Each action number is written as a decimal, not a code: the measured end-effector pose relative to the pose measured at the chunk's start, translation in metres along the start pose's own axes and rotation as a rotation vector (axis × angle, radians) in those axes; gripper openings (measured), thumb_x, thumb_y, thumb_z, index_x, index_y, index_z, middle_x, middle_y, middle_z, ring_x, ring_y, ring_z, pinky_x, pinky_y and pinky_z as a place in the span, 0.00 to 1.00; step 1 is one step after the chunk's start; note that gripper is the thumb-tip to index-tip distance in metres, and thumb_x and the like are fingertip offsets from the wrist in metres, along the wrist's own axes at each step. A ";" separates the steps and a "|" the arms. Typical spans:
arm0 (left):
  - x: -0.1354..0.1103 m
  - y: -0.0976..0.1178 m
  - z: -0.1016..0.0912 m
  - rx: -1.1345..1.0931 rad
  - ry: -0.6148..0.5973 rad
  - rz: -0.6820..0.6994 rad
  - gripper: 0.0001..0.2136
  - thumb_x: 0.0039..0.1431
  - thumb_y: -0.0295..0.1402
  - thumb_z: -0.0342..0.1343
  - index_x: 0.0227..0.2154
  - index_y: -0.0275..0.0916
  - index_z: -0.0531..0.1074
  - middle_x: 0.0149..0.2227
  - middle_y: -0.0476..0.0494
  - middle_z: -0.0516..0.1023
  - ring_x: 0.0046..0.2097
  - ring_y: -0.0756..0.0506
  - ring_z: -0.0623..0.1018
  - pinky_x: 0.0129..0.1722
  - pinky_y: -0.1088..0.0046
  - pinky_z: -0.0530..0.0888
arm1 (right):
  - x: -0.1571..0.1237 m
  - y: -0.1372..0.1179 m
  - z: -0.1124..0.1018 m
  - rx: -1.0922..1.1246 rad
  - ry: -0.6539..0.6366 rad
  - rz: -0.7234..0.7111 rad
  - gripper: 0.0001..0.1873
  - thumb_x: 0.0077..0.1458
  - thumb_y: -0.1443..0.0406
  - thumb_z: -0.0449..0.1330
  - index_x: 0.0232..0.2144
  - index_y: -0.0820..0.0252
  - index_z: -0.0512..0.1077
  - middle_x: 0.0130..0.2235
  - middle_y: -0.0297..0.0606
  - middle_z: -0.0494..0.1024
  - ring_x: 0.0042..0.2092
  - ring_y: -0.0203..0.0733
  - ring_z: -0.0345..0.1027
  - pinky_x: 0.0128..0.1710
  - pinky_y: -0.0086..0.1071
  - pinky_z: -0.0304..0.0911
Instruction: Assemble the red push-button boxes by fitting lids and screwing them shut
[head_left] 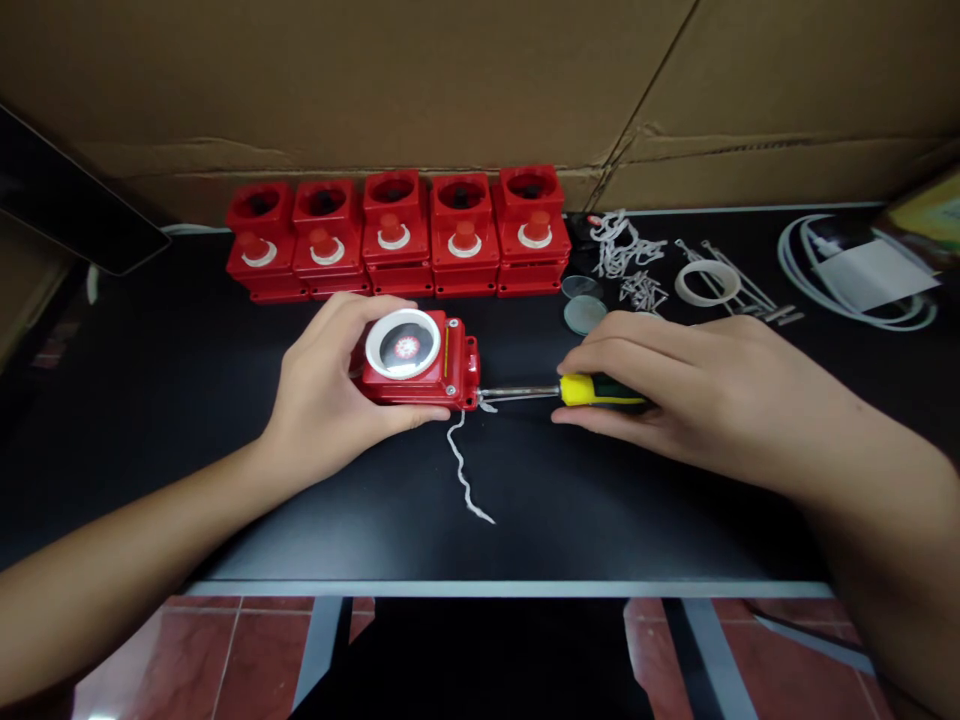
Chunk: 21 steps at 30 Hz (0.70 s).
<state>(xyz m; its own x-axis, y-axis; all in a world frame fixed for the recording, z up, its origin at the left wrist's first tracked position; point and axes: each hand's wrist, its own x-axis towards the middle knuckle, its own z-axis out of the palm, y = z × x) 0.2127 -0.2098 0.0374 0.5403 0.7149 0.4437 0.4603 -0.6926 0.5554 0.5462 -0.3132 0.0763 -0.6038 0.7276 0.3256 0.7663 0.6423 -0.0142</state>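
Note:
My left hand (330,385) is wrapped round a red box (457,350) with a white ring and a clear round window on its upper face. The thumb presses its near side. A white string (461,465) trails from the box's near right corner onto the table. In my right hand (675,385) is a screwdriver (577,390) with a yellow and dark handle, held level between thumb and fingers. Its metal shaft points left, and the tip meets the box's right side near that corner. The tip's exact seat is too small to make out.
Several red housings (390,240) stand in a row at the back. Right of them lie clear discs (585,314), white string (622,245), a pile of screws (643,292), a white ring (707,283) over metal rods, and a coiled white cable (799,270). A dark screen (67,200) stands left.

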 end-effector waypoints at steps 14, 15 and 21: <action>0.000 -0.002 -0.002 0.012 0.008 -0.005 0.33 0.57 0.60 0.80 0.59 0.57 0.77 0.55 0.47 0.85 0.55 0.30 0.86 0.55 0.39 0.85 | 0.002 -0.004 -0.003 -0.021 0.054 -0.017 0.07 0.79 0.64 0.64 0.45 0.61 0.79 0.40 0.41 0.87 0.31 0.42 0.79 0.28 0.38 0.63; 0.000 -0.002 -0.001 0.011 0.008 -0.011 0.33 0.57 0.61 0.80 0.59 0.56 0.77 0.55 0.46 0.85 0.55 0.31 0.86 0.55 0.39 0.85 | 0.002 -0.004 -0.002 -0.028 0.052 -0.020 0.08 0.79 0.64 0.63 0.45 0.61 0.79 0.40 0.41 0.87 0.31 0.42 0.79 0.28 0.38 0.62; 0.001 -0.001 -0.002 0.013 0.002 -0.037 0.33 0.57 0.64 0.78 0.59 0.57 0.77 0.56 0.47 0.85 0.55 0.31 0.86 0.55 0.38 0.84 | 0.002 -0.002 -0.002 -0.072 0.017 -0.045 0.12 0.81 0.61 0.62 0.43 0.61 0.80 0.39 0.41 0.88 0.31 0.44 0.80 0.28 0.40 0.60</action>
<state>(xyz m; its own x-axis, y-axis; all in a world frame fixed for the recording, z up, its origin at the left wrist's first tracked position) 0.2117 -0.2083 0.0384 0.5217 0.7401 0.4244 0.4888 -0.6670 0.5623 0.5439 -0.3140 0.0785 -0.6346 0.6938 0.3405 0.7526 0.6548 0.0686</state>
